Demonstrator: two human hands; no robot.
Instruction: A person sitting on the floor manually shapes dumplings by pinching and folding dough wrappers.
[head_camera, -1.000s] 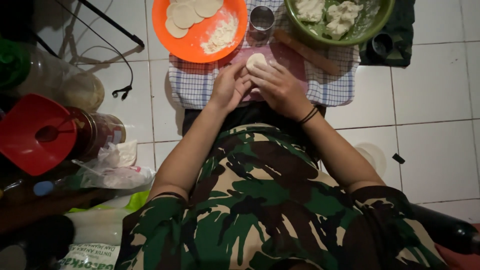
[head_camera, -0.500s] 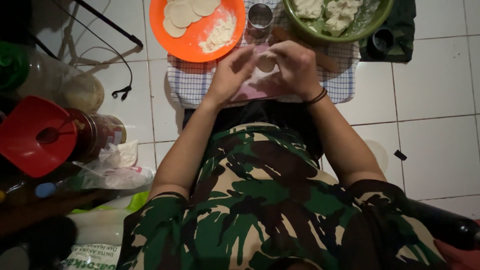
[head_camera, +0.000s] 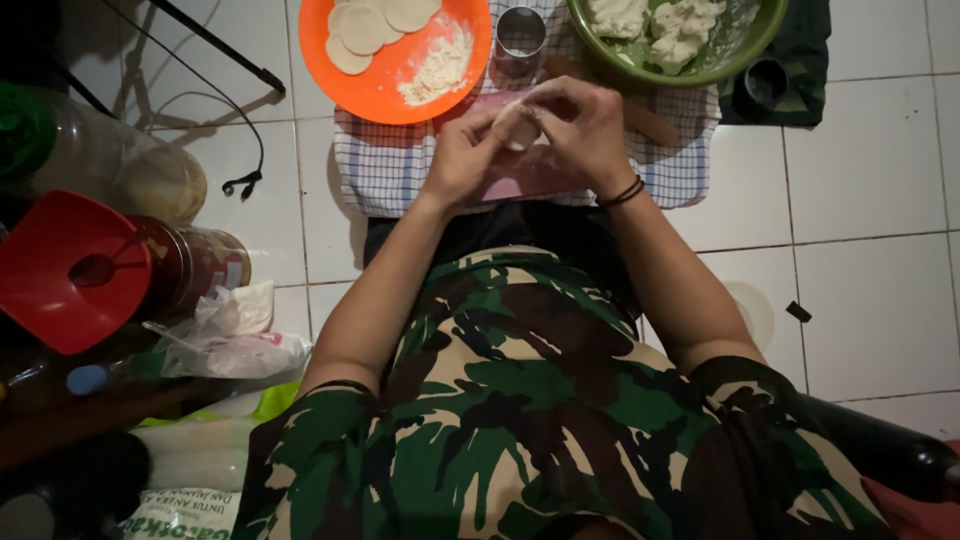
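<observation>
Both hands meet over a pink board (head_camera: 530, 180) on a checked cloth (head_camera: 390, 165). My left hand (head_camera: 462, 155) and my right hand (head_camera: 580, 130) pinch a small round piece of pale dough (head_camera: 518, 125) between their fingers, lifted a little above the board. A dark band circles my right wrist. Beyond the hands stand an orange plate (head_camera: 385, 90) with flat dough rounds (head_camera: 365, 28) and a heap of flour (head_camera: 440, 68), a round metal cutter (head_camera: 521, 35), and a green bowl (head_camera: 745, 50) with lumps of dough (head_camera: 675, 25). A wooden rolling pin (head_camera: 650, 122) lies partly hidden behind my right hand.
White floor tiles surround the cloth. At the left are a red funnel-like lid (head_camera: 75, 270), a jar (head_camera: 200, 265), a clear container (head_camera: 130, 175), plastic bags (head_camera: 235, 335) and a black cable (head_camera: 245, 150). A small dark cup (head_camera: 760, 85) sits on a dark cloth at the right.
Both hands have risen from the board and moved farther away from me, bringing the dough piece up between the fingertips.
</observation>
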